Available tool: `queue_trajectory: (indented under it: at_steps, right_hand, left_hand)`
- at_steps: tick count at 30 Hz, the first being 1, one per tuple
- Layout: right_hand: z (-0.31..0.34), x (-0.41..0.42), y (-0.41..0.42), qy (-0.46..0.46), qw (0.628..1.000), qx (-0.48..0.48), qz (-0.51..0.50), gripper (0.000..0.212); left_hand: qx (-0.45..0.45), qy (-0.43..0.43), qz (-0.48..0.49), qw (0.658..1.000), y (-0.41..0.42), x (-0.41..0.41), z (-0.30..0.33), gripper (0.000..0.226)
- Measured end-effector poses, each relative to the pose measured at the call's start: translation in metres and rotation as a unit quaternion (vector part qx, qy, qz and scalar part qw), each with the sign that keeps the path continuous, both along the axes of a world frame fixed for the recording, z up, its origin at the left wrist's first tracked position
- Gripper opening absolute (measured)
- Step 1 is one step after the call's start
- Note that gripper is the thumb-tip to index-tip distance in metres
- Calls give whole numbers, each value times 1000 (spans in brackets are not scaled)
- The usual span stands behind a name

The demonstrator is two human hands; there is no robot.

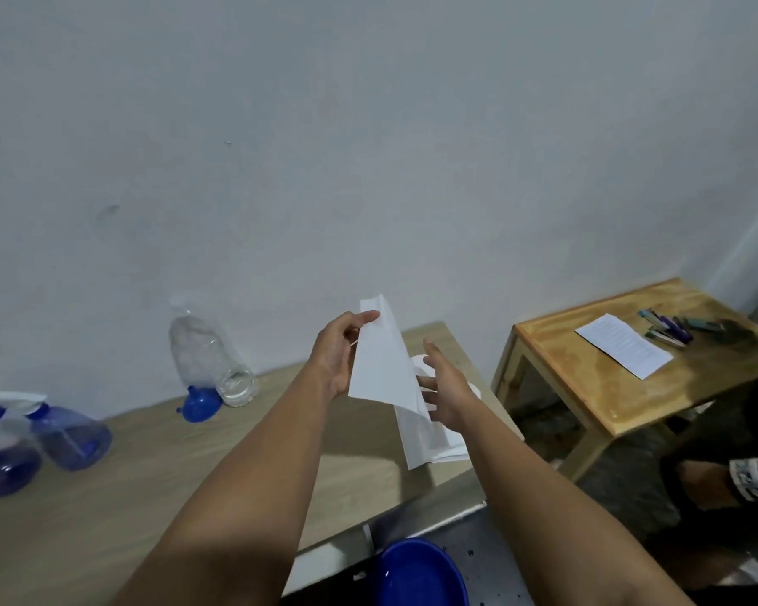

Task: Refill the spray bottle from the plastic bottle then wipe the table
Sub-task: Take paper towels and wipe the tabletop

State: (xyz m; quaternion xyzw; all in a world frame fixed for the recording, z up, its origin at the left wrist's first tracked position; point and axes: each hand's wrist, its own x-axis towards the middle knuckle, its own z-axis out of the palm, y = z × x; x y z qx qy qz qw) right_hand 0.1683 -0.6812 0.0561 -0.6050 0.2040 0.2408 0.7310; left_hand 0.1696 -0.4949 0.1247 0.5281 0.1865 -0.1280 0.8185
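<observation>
Now the left hand pinches a paper towel above the table, right hand spread beside it; wiping comes next.

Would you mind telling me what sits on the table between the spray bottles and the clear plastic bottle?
In the head view, only the blue funnel, beside the plastic bottle; toward the spray bottles, bare table.

A plain pale grey-white wall fills the far side, lightly scuffed. On the right stands a small wooden side table, glossy-topped, with a printed sheet and pens on it. Below, dark speckled floor; dim, even light throughout.
</observation>
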Motion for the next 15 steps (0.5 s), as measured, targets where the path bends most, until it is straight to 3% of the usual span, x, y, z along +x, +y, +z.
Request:
queue_trajectory:
  at_steps: [3,7,10,15]
  right_hand:
    - [-19,-1,21,-113,982,-141,-50,45]
    - [-29,-7,47,-189,964,-174,-69,25]
    - [-28,-9,56,-185,970,-152,-52,19]
    - [-21,-13,56,-79,985,-153,15,49]
  left_hand:
    - [6,16,21,1000,26,-9,-12,26]
    - [2,24,6,1000,41,-17,-15,24]
    - [-18,6,0,1000,35,-18,-7,29]
    - [-41,-30,-13,999,30,-10,14,33]
